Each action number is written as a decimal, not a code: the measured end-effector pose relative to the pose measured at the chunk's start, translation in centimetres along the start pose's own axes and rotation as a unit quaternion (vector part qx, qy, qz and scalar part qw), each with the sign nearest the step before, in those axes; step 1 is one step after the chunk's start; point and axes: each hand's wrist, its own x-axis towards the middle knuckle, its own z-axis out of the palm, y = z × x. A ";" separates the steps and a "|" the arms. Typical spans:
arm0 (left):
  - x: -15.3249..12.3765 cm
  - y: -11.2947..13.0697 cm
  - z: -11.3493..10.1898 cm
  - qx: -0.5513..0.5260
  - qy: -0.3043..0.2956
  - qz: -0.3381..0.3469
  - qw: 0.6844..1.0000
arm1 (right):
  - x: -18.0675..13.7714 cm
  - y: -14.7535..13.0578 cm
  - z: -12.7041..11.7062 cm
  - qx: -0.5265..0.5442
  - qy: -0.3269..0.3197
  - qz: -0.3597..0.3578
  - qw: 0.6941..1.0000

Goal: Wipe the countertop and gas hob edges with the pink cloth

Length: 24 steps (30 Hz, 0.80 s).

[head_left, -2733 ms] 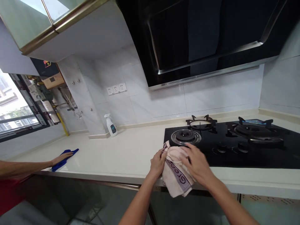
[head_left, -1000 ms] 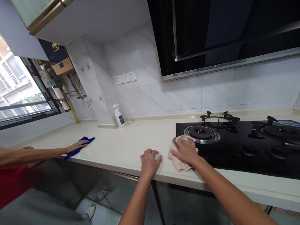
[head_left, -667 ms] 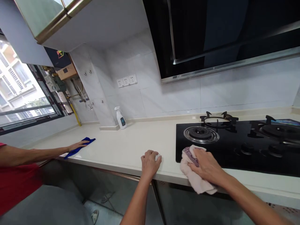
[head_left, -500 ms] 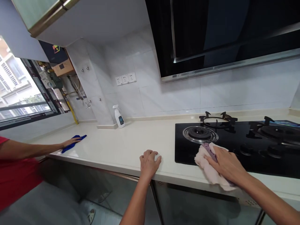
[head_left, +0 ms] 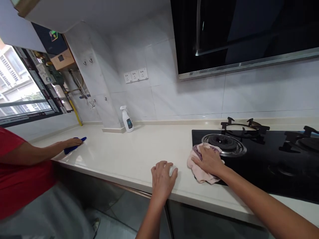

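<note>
My right hand presses a pale pink cloth with a purple-grey patch onto the front left corner of the black gas hob. The cloth is bunched under my fingers and lies partly on the white countertop. Just behind it is the left burner, with its pan support off. That pan support stands at the back of the hob. My left hand rests on the countertop near its front edge, thumb apart from the slightly bent fingers, holding nothing.
A white spray bottle stands by the back wall. At the left a person in a red top has a hand on a blue cloth. A black range hood hangs above the hob.
My right hand has slid the pink cloth leftward from the hob's front edge to its left corner. The other person's hand and blue cloth have shifted slightly. The view has turned a little.
</note>
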 end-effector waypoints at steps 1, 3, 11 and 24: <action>-0.1 0.0 0.0 0.001 0.006 0.006 1.000 | 0.7 -0.4 0.3 0.001 -0.003 -0.013 1.000; -0.3 0.1 0.0 -0.002 0.018 0.017 1.000 | 2.2 -0.9 0.6 -0.002 -0.007 -0.027 1.000; -0.6 0.3 0.1 -0.024 0.036 0.027 0.999 | 9.0 -1.1 2.0 -0.027 -0.024 -0.045 0.998; -0.7 0.1 0.5 -0.058 0.072 0.033 0.995 | 17.3 -5.4 5.2 0.001 -0.036 -0.056 0.998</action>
